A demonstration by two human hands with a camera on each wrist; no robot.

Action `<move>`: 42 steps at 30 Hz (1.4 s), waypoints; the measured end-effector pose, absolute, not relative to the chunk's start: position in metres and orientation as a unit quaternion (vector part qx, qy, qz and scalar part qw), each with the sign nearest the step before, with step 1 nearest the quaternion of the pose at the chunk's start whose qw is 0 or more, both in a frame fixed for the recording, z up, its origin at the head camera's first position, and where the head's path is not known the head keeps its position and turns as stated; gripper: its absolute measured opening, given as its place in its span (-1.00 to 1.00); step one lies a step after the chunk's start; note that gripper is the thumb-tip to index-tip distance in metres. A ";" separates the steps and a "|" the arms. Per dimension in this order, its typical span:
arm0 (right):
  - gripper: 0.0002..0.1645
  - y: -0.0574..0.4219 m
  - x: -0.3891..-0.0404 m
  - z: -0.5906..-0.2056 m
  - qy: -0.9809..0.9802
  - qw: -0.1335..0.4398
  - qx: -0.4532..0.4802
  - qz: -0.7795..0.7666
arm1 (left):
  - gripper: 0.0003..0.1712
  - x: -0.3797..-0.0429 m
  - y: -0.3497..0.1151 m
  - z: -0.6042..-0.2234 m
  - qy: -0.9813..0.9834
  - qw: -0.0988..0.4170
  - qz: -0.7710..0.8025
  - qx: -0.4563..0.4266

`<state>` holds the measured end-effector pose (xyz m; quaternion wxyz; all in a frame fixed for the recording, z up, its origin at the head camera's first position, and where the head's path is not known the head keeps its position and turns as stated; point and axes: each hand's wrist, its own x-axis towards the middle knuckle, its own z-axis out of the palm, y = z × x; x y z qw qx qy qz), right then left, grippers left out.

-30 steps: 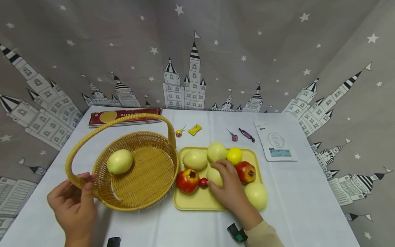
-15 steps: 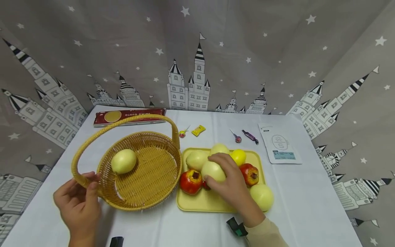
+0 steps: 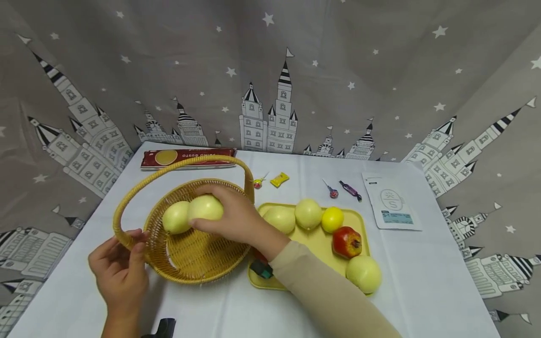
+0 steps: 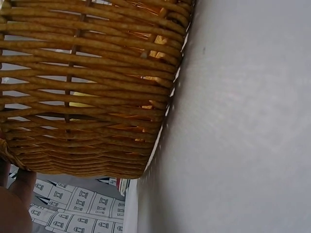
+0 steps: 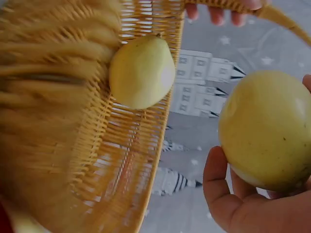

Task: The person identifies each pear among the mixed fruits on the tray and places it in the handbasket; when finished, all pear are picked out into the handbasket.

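My right hand grips a round pale yellow-green fruit over the inside of the wicker basket. A pale pear lies in the basket at its left; in the head view the two overlap. In the right wrist view the held fruit sits between fingers and thumb, apart from the pear. My left hand pinches the left base of the basket's handle. A yellow tray bears pale fruits, a yellow lemon-like fruit and a red pomegranate.
Behind the basket lies a dark red packet. Candies stand along the back: a lollipop, a yellow wrapped candy, another lollipop and a purple one. A white pouch is at right. My forearm hides part of the tray.
My right hand has lifted the round pale fruit off the tray and carried it left over the basket. The left hand keeps its hold on the handle. The whole view has shifted slightly.
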<state>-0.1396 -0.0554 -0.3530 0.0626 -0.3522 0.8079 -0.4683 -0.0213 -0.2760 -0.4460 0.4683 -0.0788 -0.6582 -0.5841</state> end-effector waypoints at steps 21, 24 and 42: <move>-0.40 -0.133 -0.193 -0.403 0.862 0.136 -0.199 -0.445 | -0.53 -0.024 -0.277 -0.450 -0.681 0.472 -0.554 -0.076; -0.38 -0.135 -0.191 -0.407 0.865 0.134 -0.210 -0.436 | -0.54 -0.022 -0.277 -0.449 -0.681 0.476 -0.551 -0.073; -0.38 -0.118 -0.179 -0.376 0.872 0.142 -0.314 -0.349 | -0.51 -0.021 -0.279 -0.449 -0.676 0.472 -0.560 -0.077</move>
